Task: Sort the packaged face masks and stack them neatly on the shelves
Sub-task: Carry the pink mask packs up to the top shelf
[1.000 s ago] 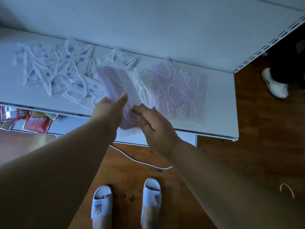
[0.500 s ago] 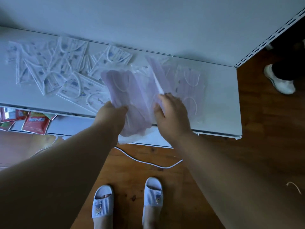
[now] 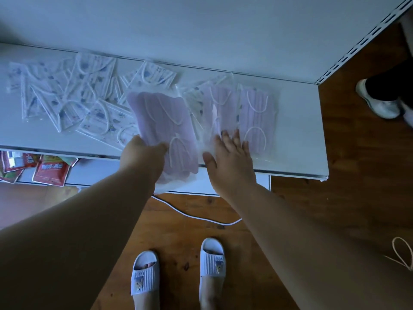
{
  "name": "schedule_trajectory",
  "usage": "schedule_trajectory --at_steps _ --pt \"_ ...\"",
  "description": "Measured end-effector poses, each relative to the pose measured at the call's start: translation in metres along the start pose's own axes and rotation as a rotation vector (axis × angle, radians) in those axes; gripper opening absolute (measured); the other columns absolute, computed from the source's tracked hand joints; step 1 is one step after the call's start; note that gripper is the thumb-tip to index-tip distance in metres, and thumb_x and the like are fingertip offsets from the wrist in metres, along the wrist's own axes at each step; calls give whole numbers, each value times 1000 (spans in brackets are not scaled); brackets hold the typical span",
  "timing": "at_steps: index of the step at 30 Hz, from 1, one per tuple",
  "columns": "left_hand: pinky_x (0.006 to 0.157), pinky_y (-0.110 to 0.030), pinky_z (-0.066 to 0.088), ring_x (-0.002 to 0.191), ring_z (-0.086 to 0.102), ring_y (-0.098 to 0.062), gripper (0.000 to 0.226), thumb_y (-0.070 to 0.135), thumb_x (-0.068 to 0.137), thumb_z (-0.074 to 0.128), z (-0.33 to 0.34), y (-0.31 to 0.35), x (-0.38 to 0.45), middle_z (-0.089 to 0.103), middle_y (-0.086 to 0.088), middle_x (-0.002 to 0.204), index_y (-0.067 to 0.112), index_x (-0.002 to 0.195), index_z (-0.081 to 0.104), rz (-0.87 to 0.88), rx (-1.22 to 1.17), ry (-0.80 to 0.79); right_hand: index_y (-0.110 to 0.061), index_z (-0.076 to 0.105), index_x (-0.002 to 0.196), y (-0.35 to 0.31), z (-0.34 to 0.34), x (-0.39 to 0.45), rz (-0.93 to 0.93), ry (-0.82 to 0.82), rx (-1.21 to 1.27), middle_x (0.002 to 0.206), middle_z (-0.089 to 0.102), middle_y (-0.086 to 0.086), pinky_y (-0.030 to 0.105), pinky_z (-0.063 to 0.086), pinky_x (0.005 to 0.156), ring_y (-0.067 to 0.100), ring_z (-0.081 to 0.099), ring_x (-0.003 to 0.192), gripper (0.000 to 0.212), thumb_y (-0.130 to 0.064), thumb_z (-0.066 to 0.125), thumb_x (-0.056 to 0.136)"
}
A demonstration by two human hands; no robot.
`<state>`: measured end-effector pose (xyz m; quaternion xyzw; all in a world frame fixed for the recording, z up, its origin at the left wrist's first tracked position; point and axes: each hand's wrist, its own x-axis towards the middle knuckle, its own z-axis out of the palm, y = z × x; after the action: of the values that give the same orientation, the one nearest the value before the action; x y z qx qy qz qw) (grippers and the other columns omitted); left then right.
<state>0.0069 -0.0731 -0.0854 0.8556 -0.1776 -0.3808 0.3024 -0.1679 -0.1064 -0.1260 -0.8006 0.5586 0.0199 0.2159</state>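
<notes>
Head view: left hand (image 3: 143, 153) gripping a bundle of pink packaged masks (image 3: 165, 128) by its near end, overhanging the front edge of the white shelf (image 3: 299, 130). Right hand (image 3: 230, 162) flat, fingers straight, pressing on the pink stack (image 3: 243, 115) lying near the shelf's right end, close to the front edge. Loose printed white mask packs (image 3: 73, 95) scattered across the left half of the shelf, not yet sorted. Red packets (image 3: 51, 171) on the lower shelf, left.

Handling, as judged: very light, soft, floppy; clear plastic sleeves look slick, so stacks likely to slide and fan out. Best pinched across a short end, thumb on top, or squared with flat palms on both sides.
</notes>
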Motion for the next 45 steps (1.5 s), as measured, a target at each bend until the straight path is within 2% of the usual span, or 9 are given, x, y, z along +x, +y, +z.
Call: schedule_trajectory --at_steps 8,11,16,22,28,31,35,40,45 --pt "90 -50 57 89 69 -30 68 66 61 71 14 20 -16 72 -10 100 16 107 66 -42 -181 -174 -7 57 134 -18 -13 -28 -307 104 536 138 58 13 23 20 116 21 38 136 45 -33 36 104" --pt "87 -54 58 92 70 -36 52 42 62 77 21 16 -14 72 -13 98 13 105 67 -12 -68 -148 -15 47 145 8 -11 -15 -85 208 222 158 28 23 43 16 120 36 18 149 56 -45 28 103" --pt "90 -51 57 95 67 -37 31 30 82 76 26 8 -14 69 -11 99 14 107 65 -19 -44 -141 -21 9 159 47 -7 -3 222 -102 -109 165 -10 11 44 -5 122 29 -15 151 61 -46 22 105" --pt "88 -53 58 92 69 -35 36 39 72 73 27 8 -23 71 -8 95 19 100 65 -13 -120 -199 -2 48 142 18 0 -34 53 336 453 154 40 13 46 16 123 26 21 150 53 -34 34 102" --pt "85 -57 58 88 74 -32 35 34 69 75 15 8 -39 75 -11 97 19 100 68 -64 -344 -322 -10 56 133 -32 -8 -72 -190 206 650 140 56 5 30 29 117 14 44 137 42 -32 38 102" --pt "81 -57 59 84 75 -33 22 4 82 73 -4 -4 -45 77 -12 91 16 100 70 -82 -396 -343 -11 56 129 -33 -25 -69 108 373 718 130 58 2 27 39 107 15 52 123 40 -34 53 97" --pt "79 -51 61 82 75 -32 26 1 86 72 -46 -13 -80 77 -13 90 11 109 70 -98 -384 -475 -10 55 130 -49 -62 -78 665 -136 1433 105 69 4 37 58 73 18 69 86 46 -24 71 89" --pt "76 -41 61 92 75 -30 28 32 97 60 -110 -14 -130 77 -13 102 13 115 70 -228 -480 -597 -9 72 103 -77 -103 -132 710 -279 1589 100 74 16 53 55 89 34 71 89 19 -7 69 85" --pt "80 -46 59 86 73 -28 38 37 67 83 -159 3 -188 78 -7 89 18 98 73 11 -289 -583 -1 66 119 -121 -149 -200 700 -242 1643 113 69 23 52 53 93 36 67 99 52 -17 74 70"
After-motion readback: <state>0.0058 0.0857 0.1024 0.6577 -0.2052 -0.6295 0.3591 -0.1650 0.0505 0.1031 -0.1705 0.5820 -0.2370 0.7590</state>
